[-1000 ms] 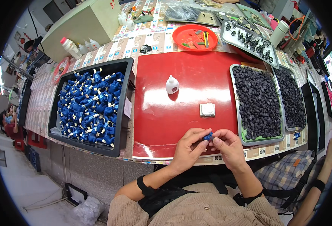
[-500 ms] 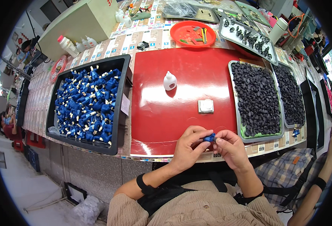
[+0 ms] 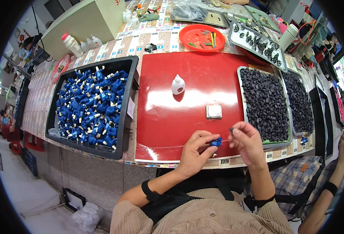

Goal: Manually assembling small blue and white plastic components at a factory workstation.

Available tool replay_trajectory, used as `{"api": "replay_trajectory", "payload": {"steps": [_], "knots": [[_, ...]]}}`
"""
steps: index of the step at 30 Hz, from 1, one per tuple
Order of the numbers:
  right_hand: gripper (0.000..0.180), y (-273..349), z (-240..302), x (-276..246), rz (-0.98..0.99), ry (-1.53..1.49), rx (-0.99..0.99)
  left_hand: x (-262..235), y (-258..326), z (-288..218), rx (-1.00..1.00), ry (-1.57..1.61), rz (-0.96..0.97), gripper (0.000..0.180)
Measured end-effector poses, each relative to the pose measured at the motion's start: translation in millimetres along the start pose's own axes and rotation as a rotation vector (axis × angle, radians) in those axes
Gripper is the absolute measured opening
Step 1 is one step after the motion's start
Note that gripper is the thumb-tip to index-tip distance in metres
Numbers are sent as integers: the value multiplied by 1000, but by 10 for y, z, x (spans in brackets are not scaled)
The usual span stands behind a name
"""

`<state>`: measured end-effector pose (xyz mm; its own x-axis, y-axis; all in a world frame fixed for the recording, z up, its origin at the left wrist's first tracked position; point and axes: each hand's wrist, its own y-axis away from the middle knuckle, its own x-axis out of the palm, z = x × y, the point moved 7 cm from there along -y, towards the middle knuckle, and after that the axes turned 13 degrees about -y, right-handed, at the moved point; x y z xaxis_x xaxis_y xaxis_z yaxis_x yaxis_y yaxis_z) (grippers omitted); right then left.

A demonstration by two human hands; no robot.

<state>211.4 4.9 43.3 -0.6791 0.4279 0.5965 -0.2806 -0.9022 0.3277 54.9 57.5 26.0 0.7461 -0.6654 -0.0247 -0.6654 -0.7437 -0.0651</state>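
Observation:
My left hand (image 3: 195,153) is closed around a small blue plastic figure part (image 3: 216,142) above the front edge of the red mat (image 3: 164,136). Apart from it, just to the right, my right hand (image 3: 248,142) pinches a small dark piece (image 3: 231,130) between thumb and fingertip. The piece resembles the black ones heaped in the tray (image 3: 240,84) at the right. On the mat beyond my hands lie a small square block (image 3: 213,112) with a pale top and a white squeeze bottle (image 3: 178,85), standing upright.
A black bin (image 3: 122,128) full of blue figure parts with cream ends stands at left. Behind the mat are a red round tray (image 3: 185,41) with a yellow cutter and a white tray (image 3: 237,38) of black pieces. A co-worker's forearm (image 3: 328,199) is at far right.
My right hand has drawn away from the blue part, up and to the right, with the dark piece now visible in its fingers. My left hand has stayed nearly in place.

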Motion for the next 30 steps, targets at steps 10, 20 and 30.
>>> {"api": "replay_trajectory", "payload": {"steps": [10,20,30], "knots": [[13,-489,179,137,-115,324,-172,17,19,31,15,88,-20,35],[14,-609,204,181,-84,459,-163,-24,2,15,4,125,-20,33],[10,-623,221,243,-89,507,-181,-19,2,32,-14,116,3,32]]}}
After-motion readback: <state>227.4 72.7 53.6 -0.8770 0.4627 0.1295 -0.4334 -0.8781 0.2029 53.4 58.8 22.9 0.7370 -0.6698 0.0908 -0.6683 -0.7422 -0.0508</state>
